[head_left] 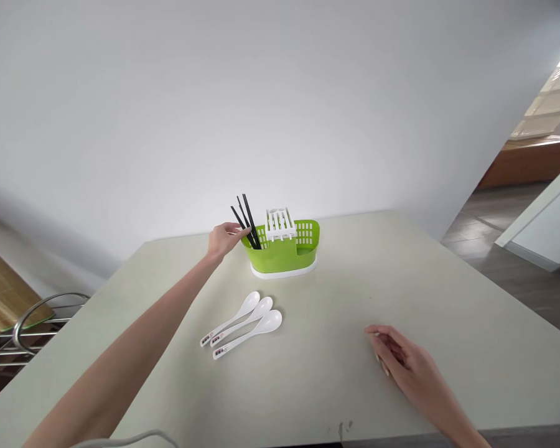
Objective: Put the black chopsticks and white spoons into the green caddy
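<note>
A green cutlery basket (282, 258) with a white base and a white slatted middle section (280, 225) stands at the back of the table. Several black chopsticks (251, 221) lean upright in its left compartment. My left hand (224, 240) reaches to that end, thumb and fingers closed around the chopsticks just above the rim; the fingertips behind are partly hidden. Three white spoons (249, 330) lie side by side in front of the basket, bowls pointing to the back right. Over the right front of the table is my right hand (404, 367), fingers curled together, nothing visible in it.
The pale table (345, 298) meets a white wall (280, 112) behind the basket. A metal rack (32, 330) with a wooden board (12, 289) stands beyond the left edge. A grey cable (130, 439) crosses the front left.
</note>
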A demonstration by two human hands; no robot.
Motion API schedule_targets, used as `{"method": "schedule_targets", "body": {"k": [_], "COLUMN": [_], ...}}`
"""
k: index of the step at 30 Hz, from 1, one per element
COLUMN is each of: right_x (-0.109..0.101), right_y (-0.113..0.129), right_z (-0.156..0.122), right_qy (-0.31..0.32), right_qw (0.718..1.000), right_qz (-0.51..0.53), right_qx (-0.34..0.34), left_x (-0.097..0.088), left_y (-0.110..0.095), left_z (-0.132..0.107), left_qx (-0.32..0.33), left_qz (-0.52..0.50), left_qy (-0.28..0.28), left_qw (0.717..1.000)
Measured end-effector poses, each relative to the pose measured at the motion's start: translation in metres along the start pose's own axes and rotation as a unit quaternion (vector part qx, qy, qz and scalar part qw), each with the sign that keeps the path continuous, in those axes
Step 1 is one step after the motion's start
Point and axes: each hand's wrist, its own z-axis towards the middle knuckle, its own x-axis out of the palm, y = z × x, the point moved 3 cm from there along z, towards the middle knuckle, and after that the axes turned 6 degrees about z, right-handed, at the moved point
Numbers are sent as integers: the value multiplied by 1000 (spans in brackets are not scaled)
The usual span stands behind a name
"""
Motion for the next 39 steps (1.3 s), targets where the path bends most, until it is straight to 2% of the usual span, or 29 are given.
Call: {"method": "schedule_targets", "body": {"k": [4,6,7,9,12,15,17,23,27,30,36,39], "right_x": [0,0,-1,-2,-4,-5,-5,-5,-5,-4,-5,-5], "right_y": [3,4,4,3,-2,-5,-3,6,11,11,7,3], "right_z": [0,-1,-1,-2,-1,0,0,-2,-2,-2,-3,-3], "right_qy": [-5,-6,-6,-6,-4,5,3,-3,-12,-14,-20,-14], "right_qw": [1000,1000,1000,1000,999,999,999,999,999,999,999,999], "right_qz": [-2,-6,-9,-18,-31,-38,-41,-44,-37,-44,-41,-40], "right_qx": [3,0,-1,-3,6,16,12,15,5,7,-4,-7], "left_x": [-20,-31,-36,-41,-42,-39,-33,-3,8,3,-26,-32], "left_y": [9,16,21,30,45,57,61,53,51,64,103,110], "left_z": [-21,-39,-49,-75,-116,-145,-153,-144,-132,-122,-112,-113], "left_qx": [7,21,36,84,145,157,155,172,148,122,62,50], "left_qz": [24,44,61,98,142,180,199,229,264,260,244,254], "left_qy": [-38,-32,-9,74,197,238,246,235,231,232,211,198], "left_qw": [999,998,997,989,959,942,936,929,925,929,944,945]}}
